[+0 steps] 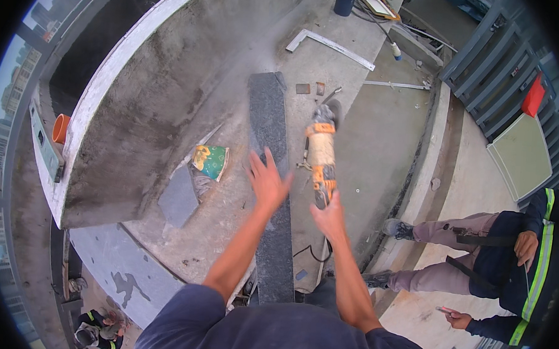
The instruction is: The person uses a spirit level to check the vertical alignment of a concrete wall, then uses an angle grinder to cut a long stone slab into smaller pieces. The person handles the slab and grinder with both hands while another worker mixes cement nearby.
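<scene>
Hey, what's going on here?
A worker is holding an orange grinder by its rear end in the right hand. The left hand, fingers spread, is over a long dark slab; whether it touches is hard to tell. The grinder is to the right of the slab. A metal square lies farther off, and another person stands at the right.
</scene>
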